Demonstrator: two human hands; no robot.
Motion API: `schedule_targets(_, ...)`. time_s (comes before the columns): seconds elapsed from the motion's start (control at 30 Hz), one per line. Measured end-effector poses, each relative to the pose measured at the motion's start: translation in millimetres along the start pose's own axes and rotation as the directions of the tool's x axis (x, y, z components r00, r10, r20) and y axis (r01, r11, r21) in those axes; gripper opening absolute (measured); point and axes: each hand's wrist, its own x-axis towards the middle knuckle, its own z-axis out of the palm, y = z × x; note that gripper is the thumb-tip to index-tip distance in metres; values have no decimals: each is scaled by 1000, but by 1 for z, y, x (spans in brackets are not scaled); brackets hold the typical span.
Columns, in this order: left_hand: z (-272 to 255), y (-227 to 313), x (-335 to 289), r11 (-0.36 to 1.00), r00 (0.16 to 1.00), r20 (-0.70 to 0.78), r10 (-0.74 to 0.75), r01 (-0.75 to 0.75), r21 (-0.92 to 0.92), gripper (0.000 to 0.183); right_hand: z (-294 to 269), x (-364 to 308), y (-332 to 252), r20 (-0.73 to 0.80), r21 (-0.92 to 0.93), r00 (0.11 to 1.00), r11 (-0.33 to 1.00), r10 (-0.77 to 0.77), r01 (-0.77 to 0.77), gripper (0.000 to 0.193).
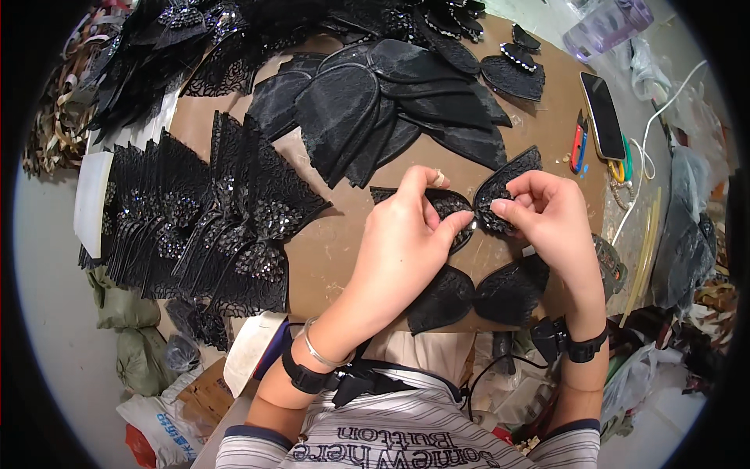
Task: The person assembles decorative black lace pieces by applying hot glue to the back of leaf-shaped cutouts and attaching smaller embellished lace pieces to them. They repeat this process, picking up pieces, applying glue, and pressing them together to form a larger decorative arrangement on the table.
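Observation:
A black lace piece [506,173] with two wing-shaped panels and dark beading lies on the brown board in front of me. My left hand [410,234] pinches its left panel close to the middle, with thumb and fingers together. On the right panel, my right hand [548,219] presses thumb and fingertips onto the beaded part. A small bright spot shows between the panels; I cannot make out what it is. Just below lies a similar black two-winged piece [512,293] without visible beading, partly behind my left hand and wrist.
Overlapping beaded lace pieces [234,227] stand in a row at left. Plain black panels [340,109] are piled at the far middle. To the right are a phone [603,116], a red-and-blue cutter [579,144], a white cable [645,148] and a clear purple bottle [608,30].

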Motion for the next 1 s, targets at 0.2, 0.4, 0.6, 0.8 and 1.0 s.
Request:
schedule_targets(0.2,7,-2,-1,995,999,-29,28,-25,100,41,5,5,11,-40,-98,999,995,-30,26,15)
schedule_targets(0.4,8,-7,-1,881,974,-100,203,-138,452,46,9,0,-3,-78,-394,989,915,-124,84,18)
schedule_targets(0.6,2,-4,10,732,874,-33,484,-384,563,46,11,-1,-6,-84,-609,982,789,-168,83,23)
schedule_targets(0.8,-3,-2,25,697,892,171,418,-436,570,38,18,-5,-1,-95,-723,950,676,-297,139,20)
schedule_targets(1.0,14,7,40,559,907,334,258,-422,714,29,9,-11,7,-179,-571,892,782,-414,248,23)
